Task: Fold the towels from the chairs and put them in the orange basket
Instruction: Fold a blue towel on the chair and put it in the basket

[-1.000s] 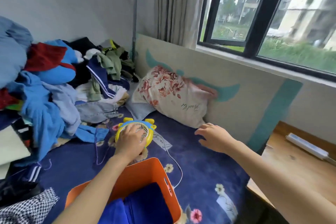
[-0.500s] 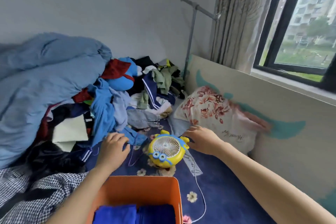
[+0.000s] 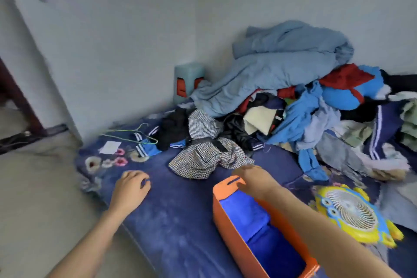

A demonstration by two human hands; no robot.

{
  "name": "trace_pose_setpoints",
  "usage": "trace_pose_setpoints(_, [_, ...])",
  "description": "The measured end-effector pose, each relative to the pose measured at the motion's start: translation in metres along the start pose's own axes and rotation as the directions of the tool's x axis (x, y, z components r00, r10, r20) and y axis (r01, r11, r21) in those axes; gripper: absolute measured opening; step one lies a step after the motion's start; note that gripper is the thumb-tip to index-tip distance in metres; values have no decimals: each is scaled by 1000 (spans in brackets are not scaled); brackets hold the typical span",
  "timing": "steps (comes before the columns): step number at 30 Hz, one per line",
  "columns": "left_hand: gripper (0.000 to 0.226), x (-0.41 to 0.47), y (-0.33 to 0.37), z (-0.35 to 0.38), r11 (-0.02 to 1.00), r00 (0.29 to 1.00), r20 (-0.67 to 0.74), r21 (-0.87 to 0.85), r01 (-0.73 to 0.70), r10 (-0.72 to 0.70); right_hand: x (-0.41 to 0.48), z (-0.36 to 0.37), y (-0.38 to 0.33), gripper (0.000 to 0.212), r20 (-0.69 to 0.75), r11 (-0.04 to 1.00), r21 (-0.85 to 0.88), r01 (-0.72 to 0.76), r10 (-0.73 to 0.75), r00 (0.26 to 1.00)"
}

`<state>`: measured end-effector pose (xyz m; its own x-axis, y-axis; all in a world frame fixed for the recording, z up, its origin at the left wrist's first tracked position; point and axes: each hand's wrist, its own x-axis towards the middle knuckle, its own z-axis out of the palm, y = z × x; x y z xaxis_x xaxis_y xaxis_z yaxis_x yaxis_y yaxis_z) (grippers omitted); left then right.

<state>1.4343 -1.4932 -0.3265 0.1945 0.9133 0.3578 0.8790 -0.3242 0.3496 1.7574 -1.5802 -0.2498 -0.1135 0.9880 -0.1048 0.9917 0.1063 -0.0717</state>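
Right hand point(image 3: 252, 179) over orange basket point(image 3: 228, 214) far rim, grip unclear; left hand point(image 3: 130, 189) fingers loosely curled, resting on bed.

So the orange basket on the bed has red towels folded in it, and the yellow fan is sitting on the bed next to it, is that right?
Not quite. The towels folded in the orange basket are blue, not red; the head view shows this. The rest holds: the basket is on the bed, and the yellow fan sits on the bed next to it.
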Motion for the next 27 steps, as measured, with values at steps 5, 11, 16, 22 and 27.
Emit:
trace_pose_setpoints(5, [11,-54,-83,-64,975,978,-44,82,208,-205,37,3,-94,38,20,967,-94,239,-238,971])
trace_pose_setpoints(11, [33,-148,-143,-147,941,948,-78,125,316,-308,56,-1,-233,47,10,889,-97,448,-449,893])
trace_pose_setpoints(16, [37,-234,-207,-228,830,851,-140,191,525,-506,48,13,-365,46,71,776,-112,621,-617,783])
trace_pose_setpoints(22, [23,-332,-272,-273,610,600,-208,24,792,-772,35,48,-489,48,157,627,-62,776,-762,628])
trace_pose_setpoints(27, [21,-383,-301,-272,538,524,-243,10,843,-816,54,60,-547,47,230,516,-82,853,-823,520])
